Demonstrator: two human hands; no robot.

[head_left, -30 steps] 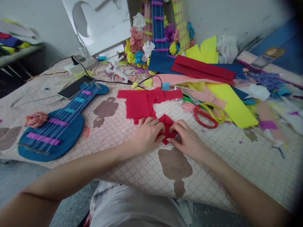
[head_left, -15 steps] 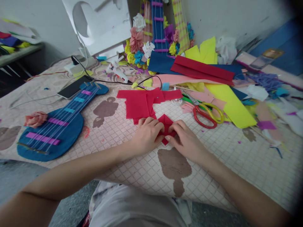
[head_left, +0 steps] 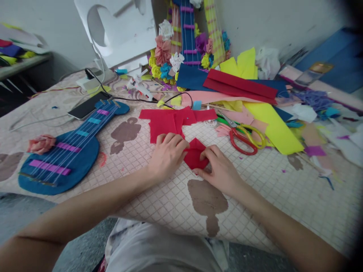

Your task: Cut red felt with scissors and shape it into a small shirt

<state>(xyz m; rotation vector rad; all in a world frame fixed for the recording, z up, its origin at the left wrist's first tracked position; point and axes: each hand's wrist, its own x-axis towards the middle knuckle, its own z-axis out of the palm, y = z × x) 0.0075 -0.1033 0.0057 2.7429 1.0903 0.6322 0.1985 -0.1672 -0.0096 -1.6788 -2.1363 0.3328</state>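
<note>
A small red paper piece [head_left: 195, 154], folded to a pointed shape at the top, lies in front of me between both hands. My right hand [head_left: 219, 168] pinches its right side between thumb and curled fingers. At its left corner are the closed fingertips of my left hand [head_left: 168, 156]; the thumb is mostly hidden. Just behind the left hand lies a loose stack of red paper pieces [head_left: 163, 126], some square and some in strips, partly covered by that hand.
A blue toy guitar [head_left: 68, 155] with a pink rose lies left. Red-handled scissors [head_left: 242, 143] and yellow-handled scissors [head_left: 256, 136] lie right of the stack. Behind are a glue gun [head_left: 140, 88], a phone [head_left: 89, 105], yellow sheets [head_left: 275, 126] and flower-trimmed guitars [head_left: 188, 34].
My left hand has shifted left, from the middle of the red piece to its left corner, uncovering more of its face. My right hand stays at the right side.
</note>
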